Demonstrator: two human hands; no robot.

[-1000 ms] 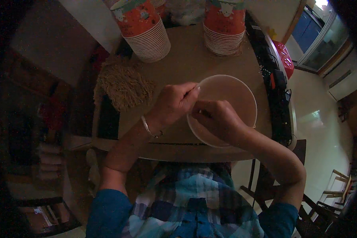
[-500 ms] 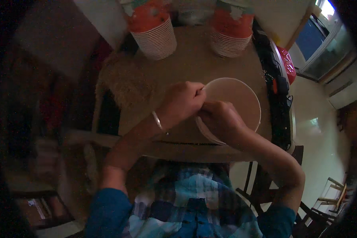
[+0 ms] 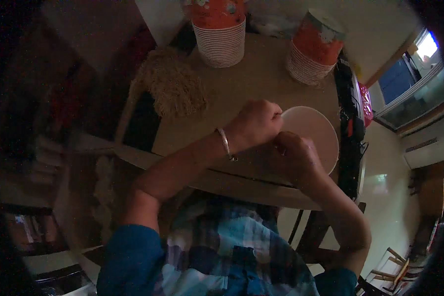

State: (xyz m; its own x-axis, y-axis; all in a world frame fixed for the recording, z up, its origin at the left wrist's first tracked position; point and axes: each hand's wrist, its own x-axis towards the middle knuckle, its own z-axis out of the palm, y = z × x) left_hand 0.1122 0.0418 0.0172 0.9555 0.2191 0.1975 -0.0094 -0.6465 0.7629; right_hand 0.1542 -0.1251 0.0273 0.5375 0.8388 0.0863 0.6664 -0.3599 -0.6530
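A round white paper bucket is on the brown table, its wide mouth toward me. My left hand, with a silver bracelet at the wrist, is closed at the left side of its rim. Just right of it, my right hand is also closed, with bent fingers, and covers the near left part of the rim. The two hands almost touch. What the fingertips pinch is hidden by the hands and too dark to make out.
Two stacks of orange paper buckets with white rims, a left stack and a right stack, stand at the table's far side. A bundle of tan fibre strands lies at the left. Dark items line the right edge.
The view has shifted, so the table and stacks sit elsewhere in the picture. Both hands stay closed at the bucket's rim, with the wrists slightly turned.
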